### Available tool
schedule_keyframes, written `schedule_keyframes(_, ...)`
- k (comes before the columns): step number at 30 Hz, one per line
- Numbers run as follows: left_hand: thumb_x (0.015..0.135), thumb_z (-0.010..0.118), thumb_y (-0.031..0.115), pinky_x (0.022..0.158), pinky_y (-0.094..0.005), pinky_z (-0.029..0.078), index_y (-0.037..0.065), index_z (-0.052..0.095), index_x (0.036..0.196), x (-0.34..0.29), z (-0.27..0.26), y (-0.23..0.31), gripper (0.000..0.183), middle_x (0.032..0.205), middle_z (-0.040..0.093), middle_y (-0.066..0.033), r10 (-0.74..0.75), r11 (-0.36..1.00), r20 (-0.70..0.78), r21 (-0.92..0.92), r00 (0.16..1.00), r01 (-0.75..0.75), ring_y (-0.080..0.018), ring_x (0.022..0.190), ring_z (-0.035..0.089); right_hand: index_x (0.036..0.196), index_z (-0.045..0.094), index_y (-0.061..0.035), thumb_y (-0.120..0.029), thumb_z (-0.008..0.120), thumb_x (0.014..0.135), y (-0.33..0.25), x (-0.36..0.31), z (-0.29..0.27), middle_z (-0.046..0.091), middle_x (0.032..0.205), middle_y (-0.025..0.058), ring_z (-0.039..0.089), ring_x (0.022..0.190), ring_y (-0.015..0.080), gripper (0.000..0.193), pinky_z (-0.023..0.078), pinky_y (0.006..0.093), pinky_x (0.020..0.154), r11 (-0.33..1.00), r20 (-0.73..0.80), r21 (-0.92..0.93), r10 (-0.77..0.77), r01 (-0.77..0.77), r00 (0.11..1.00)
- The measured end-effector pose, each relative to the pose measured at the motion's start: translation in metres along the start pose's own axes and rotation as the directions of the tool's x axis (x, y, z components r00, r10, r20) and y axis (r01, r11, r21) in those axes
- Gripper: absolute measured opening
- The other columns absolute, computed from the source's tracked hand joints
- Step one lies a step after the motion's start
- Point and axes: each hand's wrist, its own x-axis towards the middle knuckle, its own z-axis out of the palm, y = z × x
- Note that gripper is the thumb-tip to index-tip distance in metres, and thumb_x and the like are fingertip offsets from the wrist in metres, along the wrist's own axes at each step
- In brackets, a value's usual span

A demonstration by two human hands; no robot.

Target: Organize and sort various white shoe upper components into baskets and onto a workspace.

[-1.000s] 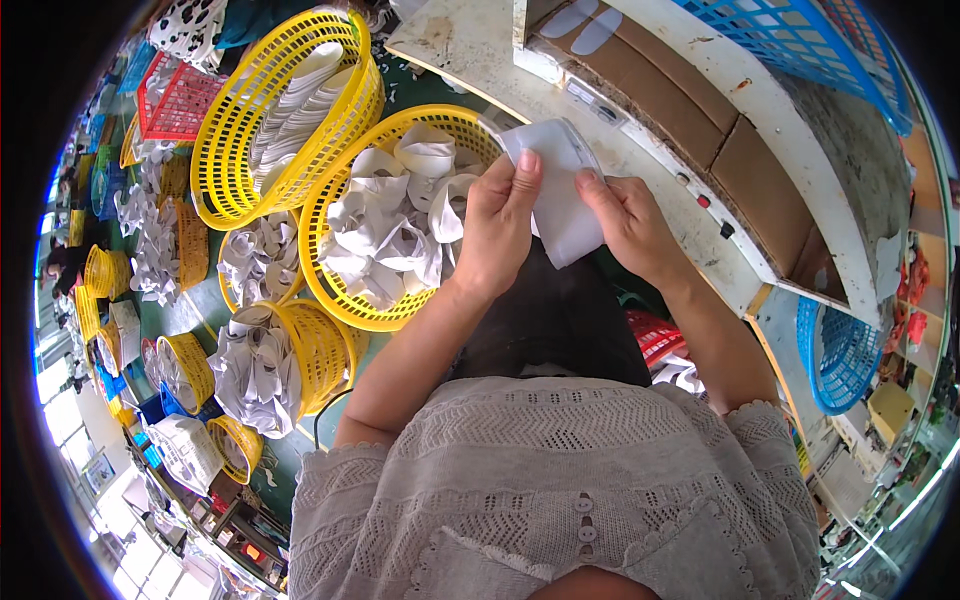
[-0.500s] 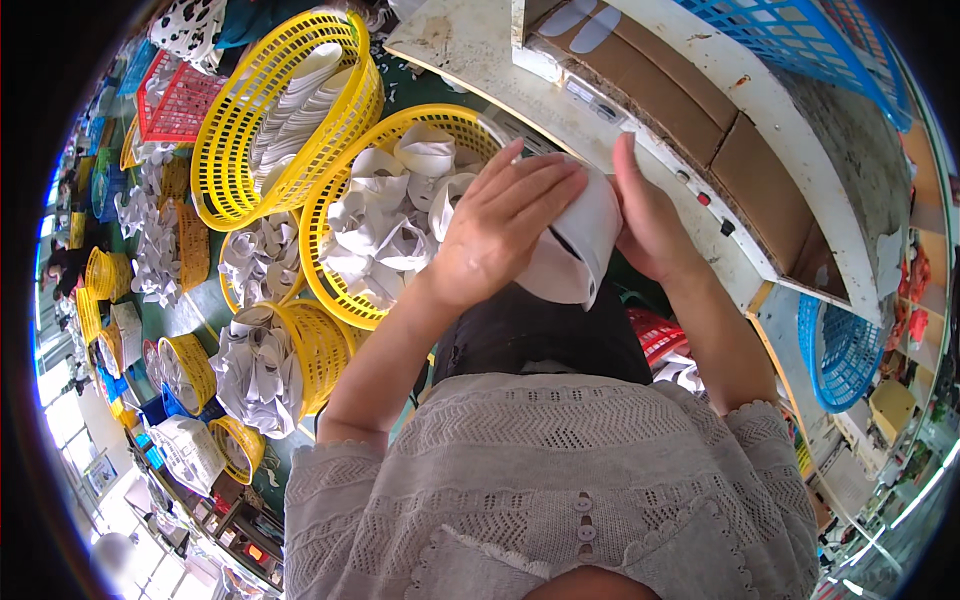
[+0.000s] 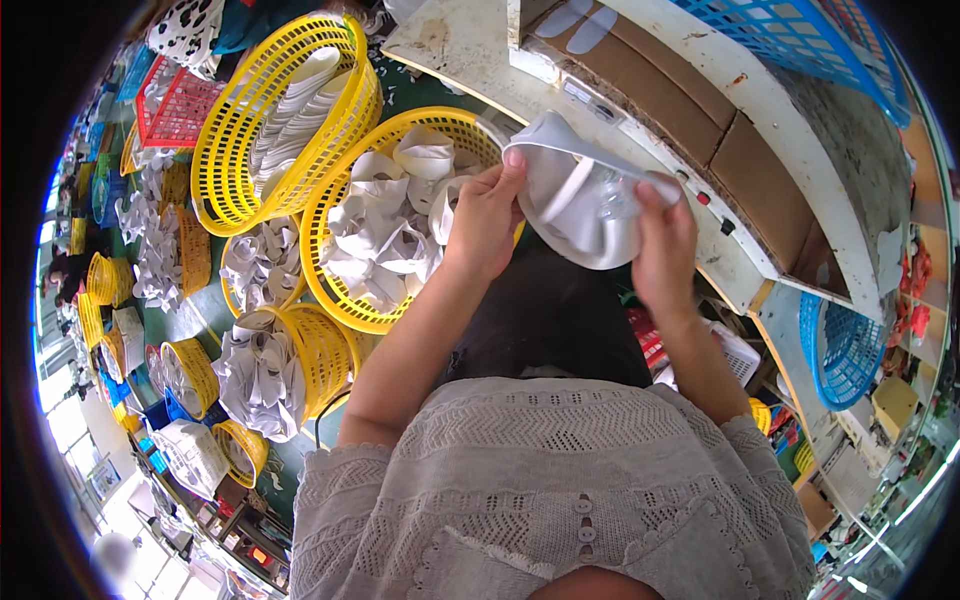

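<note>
Above dark trousers [image 3: 550, 325], left hand [image 3: 486, 222] and right hand [image 3: 665, 245] clamp their grip on a white piece [image 3: 578, 222].

White shoe upper [image 3: 560, 200], one: edges held between left hand [image 3: 483, 225] and right hand [image 3: 664, 250], opening spread. Yellow plastic basket [image 3: 365, 318], round: heaped with curled white pieces [image 3: 385, 220]. Second yellow basket [image 3: 222, 170], adjoining: stacked white pieces [image 3: 290, 120]. Cardboard shelf lining [image 3: 690, 110], brown: two pale insole-shaped pieces [image 3: 592, 31].

grn flr [image 3: 400, 92], worn wht workbench [image 3: 450, 42], bright windows [image 3: 165, 575] lower l, strip light [image 3: 924, 489] r
</note>
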Motion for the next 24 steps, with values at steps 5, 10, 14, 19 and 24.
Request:
schedule_keyframes(5,0.098,0.047,0.028,0.086,-0.0303,0.048,-0.003,0.059,0.111,-0.013,0.02,0.008,0.036,0.105,0.065,-0.009,-0.155,0.974,0.213,-0.13,0.965,0.185,-0.0158,0.094,0.062,0.11,0.057,0.0011,-0.022,0.058,0.093,-0.001,0.038,-0.038,0.064,0.102,0.0104,0.062,0.094,0.0178,0.029,0.05,0.0294,0.082,0.843,0.169,0.431,0.274,-0.321,0.947)
schedule_keyframes(10,0.099,0.044,0.027,0.095,-0.0321,0.043,-0.003,0.057,0.113,-0.022,0.04,0.018,0.035,0.109,0.064,-0.0101,-0.166,0.954,0.191,-0.216,0.968,0.206,-0.0167,0.101,0.061,0.113,0.057,-0.001,-0.019,0.053,0.093,0.035,0.051,-0.051,0.063,0.091,0.0062,0.056,0.069,0.015,0.027,0.045,0.0268,0.062,0.747,0.265,0.616,0.103,-0.251,0.959)
schedule_keyframes(14,0.1,0.039,0.033,0.098,-0.0349,0.04,-0.003,0.054,0.116,-0.024,0.036,0.028,0.042,0.11,0.064,-0.011,-0.105,0.88,0.283,-0.42,0.953,0.221,-0.0188,0.105,0.059,0.114,0.057,-0.0067,-0.019,0.052,0.092,0.053,0.048,-0.047,0.057,0.075,-0.0001,0.04,0.047,0.0093,0.025,0.029,0.0221,0.043,0.712,0.303,0.657,0.049,-0.246,0.952)
schedule_keyframes(19,0.1,0.035,0.043,0.099,-0.0354,0.039,-0.004,0.052,0.118,-0.038,0.039,0.04,0.053,0.116,0.061,-0.0127,-0.071,0.941,0.326,-0.293,0.943,0.172,-0.0204,0.11,0.056,0.108,0.057,-0.008,-0.022,0.058,0.091,0.02,0.033,-0.005,0.06,0.089,-0.0002,0.051,0.065,0.0073,0.022,0.043,0.0222,0.056,0.915,-0.153,0.266,0.351,-0.303,0.924)
schedule_keyframes(24,0.1,0.034,0.044,0.104,-0.038,0.035,-0.005,0.051,0.119,-0.025,0.032,0.026,0.055,0.12,0.057,-0.0143,0.086,0.99,0.132,-0.119,0.988,-0.071,-0.0234,0.117,0.051,0.096,0.059,-0.003,-0.011,0.066,0.085,-0.027,0.021,0.007,0.06,0.089,0.0035,0.058,0.082,0.0112,0.015,0.047,0.0276,0.07,0.867,0.107,-0.364,-0.323,0.339,0.94)
